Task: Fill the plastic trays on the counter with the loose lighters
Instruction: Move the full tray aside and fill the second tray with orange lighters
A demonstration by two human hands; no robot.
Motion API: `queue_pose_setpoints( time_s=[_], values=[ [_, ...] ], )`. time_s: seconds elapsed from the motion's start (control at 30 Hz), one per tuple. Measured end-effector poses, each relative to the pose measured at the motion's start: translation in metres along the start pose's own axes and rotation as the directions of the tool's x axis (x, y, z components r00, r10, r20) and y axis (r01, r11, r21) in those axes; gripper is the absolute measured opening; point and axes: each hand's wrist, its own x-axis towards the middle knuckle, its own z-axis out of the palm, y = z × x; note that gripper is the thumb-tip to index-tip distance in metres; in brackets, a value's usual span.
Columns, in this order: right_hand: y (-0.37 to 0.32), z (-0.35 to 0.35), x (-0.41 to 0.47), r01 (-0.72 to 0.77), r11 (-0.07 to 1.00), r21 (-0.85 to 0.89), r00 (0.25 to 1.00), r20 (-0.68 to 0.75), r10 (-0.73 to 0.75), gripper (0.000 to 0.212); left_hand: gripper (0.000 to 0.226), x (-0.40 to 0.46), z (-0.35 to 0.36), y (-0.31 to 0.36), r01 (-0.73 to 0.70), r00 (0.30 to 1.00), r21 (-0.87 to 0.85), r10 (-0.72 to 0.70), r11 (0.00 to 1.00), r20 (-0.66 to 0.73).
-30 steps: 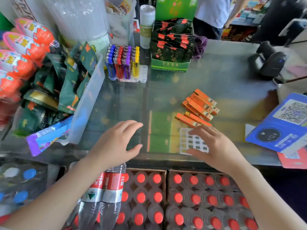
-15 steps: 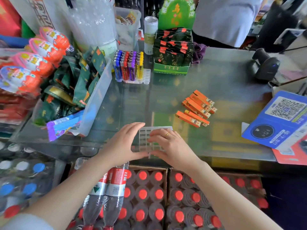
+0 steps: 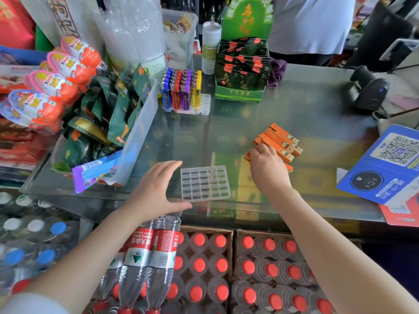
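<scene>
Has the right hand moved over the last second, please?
Yes. The right hand left the empty tray and reached away to the orange lighters, now touching that pile; the tray lies beside the left hand.

Glass counter [image 3: 294,105]; clear grid tray [image 3: 205,183] near its front edge, orange lighters [image 3: 280,141] heaped to the right, tray of coloured lighters [image 3: 181,91] at back, green display box [image 3: 240,73], barcode scanner [image 3: 367,89], blue QR sign [image 3: 385,164], snack bin [image 3: 136,137] at left

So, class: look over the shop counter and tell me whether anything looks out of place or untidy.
The orange lighters lie loose in a jumbled heap on the glass counter, not slotted upright like the coloured lighters at the back. The clear tray near the front edge has nothing in it.
</scene>
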Motion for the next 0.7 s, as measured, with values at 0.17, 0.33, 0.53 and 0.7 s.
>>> queue_pose_setpoints(
  time_s=[0.17, 0.33, 0.53, 0.7],
  values=[
    [-0.007, -0.009, 0.000, 0.155, 0.949, 0.276, 0.980, 0.075, -0.182, 0.022, 0.093, 0.000, 0.002, -0.007, -0.054, 0.999, -0.008, 0.054, 0.999, -0.010],
    [-0.023, -0.025, -0.014, 0.167, 0.588, 0.791, 0.978, -0.059, -0.199, 0.017, 0.106, 0.005, 0.007, -0.005, -0.066, 0.998, -0.085, 0.065, 0.994, -0.018],
    [-0.043, -0.015, -0.012, -0.340, -0.506, 0.793, 0.898, 0.434, 0.076, 0.019, 0.097, 0.019, 0.003, 0.002, -0.101, 0.989, -0.167, 0.117, 0.981, 0.088],
    [-0.049, -0.010, -0.005, -0.332, -0.602, 0.726, 0.875, 0.476, 0.091, 0.013, 0.090, 0.021, 0.006, 0.005, -0.048, 0.996, -0.328, 0.070, 0.943, 0.054]
  ],
)
